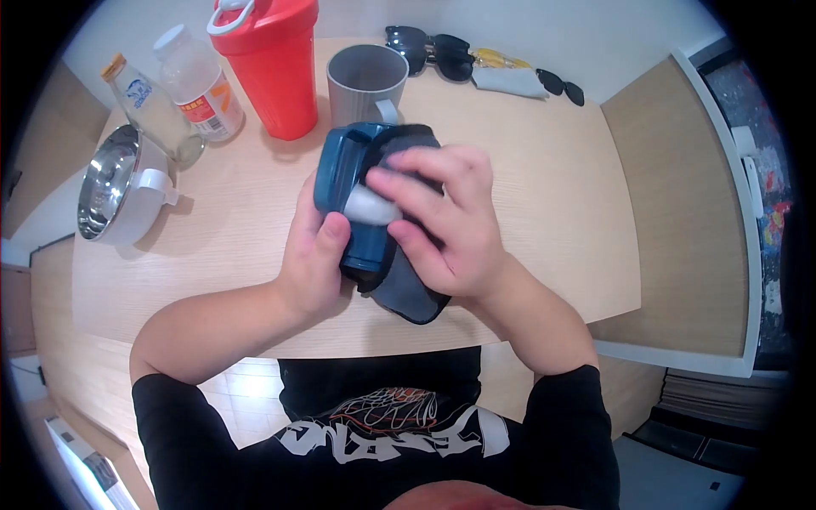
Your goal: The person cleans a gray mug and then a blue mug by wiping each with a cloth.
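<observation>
My left hand (314, 242) is closed round the left side of a dark blue plastic object (331, 174) with a loop-like frame, its thumb pressed on the near part. The object lies in an opened soft case (412, 285), grey inside with black edging, which spreads under my right hand. Between the fingertips and thumb of my right hand (450, 212) is a smooth white rounded object (371, 206), slightly blurred, at the middle of the blue one. The exact kind of both objects is hard to make out. All this is held over the table (544, 221).
Behind my hands stand a grey mug (367, 72) and a red shaker bottle (276, 76). At left are a white-capped bottle (204, 93), a glass bottle (157, 119) and a tipped steel-lined cup (136, 200). Sunglasses (429, 55) and smaller dark glasses (561, 87) lie along the back.
</observation>
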Demonstrator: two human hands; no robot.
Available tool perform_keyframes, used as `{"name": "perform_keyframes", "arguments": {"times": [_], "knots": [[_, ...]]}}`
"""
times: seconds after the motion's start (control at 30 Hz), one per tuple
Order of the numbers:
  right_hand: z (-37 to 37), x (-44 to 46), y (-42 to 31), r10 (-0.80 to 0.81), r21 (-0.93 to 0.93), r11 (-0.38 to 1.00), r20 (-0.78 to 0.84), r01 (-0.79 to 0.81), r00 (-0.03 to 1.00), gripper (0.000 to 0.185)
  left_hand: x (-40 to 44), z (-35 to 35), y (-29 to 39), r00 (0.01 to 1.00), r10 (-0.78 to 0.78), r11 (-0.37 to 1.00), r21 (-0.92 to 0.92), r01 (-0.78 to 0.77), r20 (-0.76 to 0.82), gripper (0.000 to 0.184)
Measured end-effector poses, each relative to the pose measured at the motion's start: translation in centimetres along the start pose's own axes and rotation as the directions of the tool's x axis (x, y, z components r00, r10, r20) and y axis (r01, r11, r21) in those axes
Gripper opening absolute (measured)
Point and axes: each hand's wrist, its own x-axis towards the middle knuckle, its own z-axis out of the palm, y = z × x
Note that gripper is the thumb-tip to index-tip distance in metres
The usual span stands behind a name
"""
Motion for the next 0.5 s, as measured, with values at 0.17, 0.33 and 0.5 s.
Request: {"name": "perform_keyframes", "arguments": {"times": [0.17, 0.33, 0.5], "knots": [[0.7, -0.4, -1.6, -0.235, 0.143, 0.963, 0.025, 0.229, 0.972, 0.035, 0.3, 0.0, 1.5, 0.996, 0.023, 0.993, 0.113, -0.032, 0.084, 0.078], [0.4, -0.1, -0.2, -0.102, -0.002, 0.995, -0.075, 0.102, 0.992, 0.039, 0.6, 0.6, 1.4, 1.0, -0.016, 0.998, -0.068, 0.017, 0.006, 0.091], [0.1, 0.1, 0.7, 0.089, 0.018, 0.996, -0.201, -0.087, 0.976, 0.042, 0.6, 0.7, 0.9, 0.999, -0.015, 0.999, -0.048, 0.016, 0.035, 0.088]]}}
